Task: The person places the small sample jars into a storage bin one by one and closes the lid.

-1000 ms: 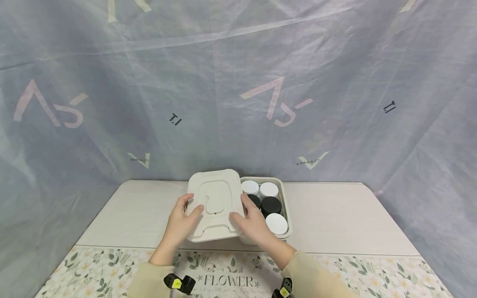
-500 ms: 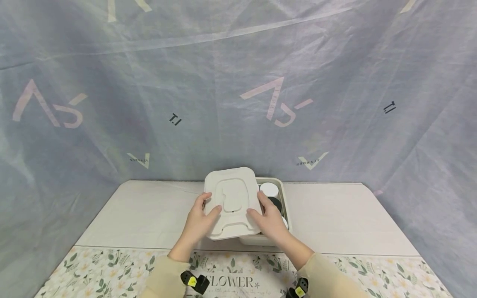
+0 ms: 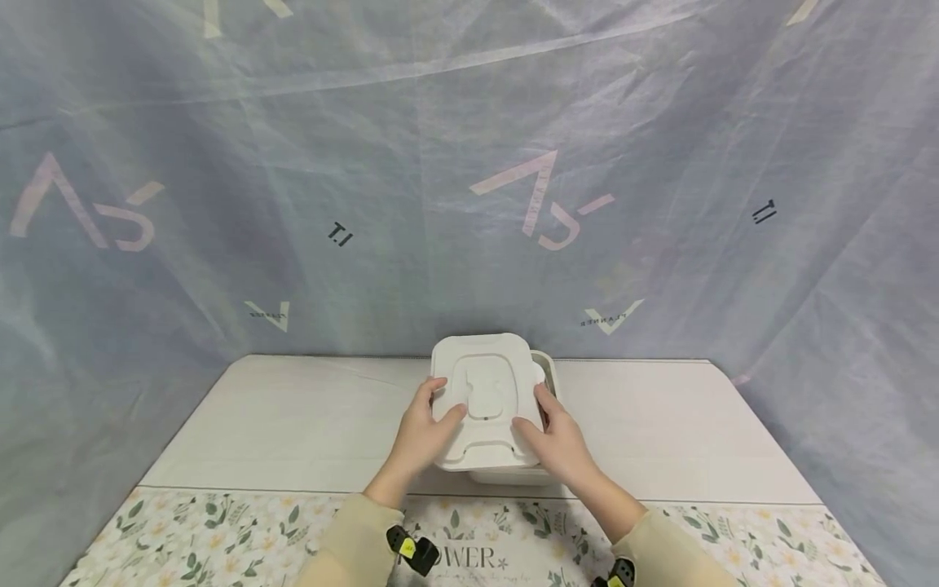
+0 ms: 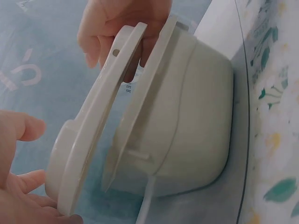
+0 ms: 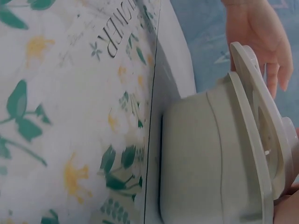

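Note:
An off-white lid (image 3: 484, 398) with a raised centre hangs tilted just over a matching plastic box (image 3: 506, 474) on the table. It covers nearly all of the opening; only the box's right rim (image 3: 552, 377) shows. My left hand (image 3: 429, 420) grips the lid's left edge, thumb on top. My right hand (image 3: 553, 432) grips its right edge the same way. The left wrist view shows the lid (image 4: 93, 135) a narrow gap above the box (image 4: 187, 116). In the right wrist view the lid (image 5: 261, 126) sits close over the box (image 5: 201, 158). The box's contents are hidden.
The box stands on a pale tabletop (image 3: 293, 424) near a floral cloth (image 3: 220, 534) that runs along the front edge. A grey-blue fabric backdrop (image 3: 440, 204) closes off the back and both sides.
Both hands have carried the lid to the right, from beside the box to over its opening. The black and white jars seen inside earlier are now covered.

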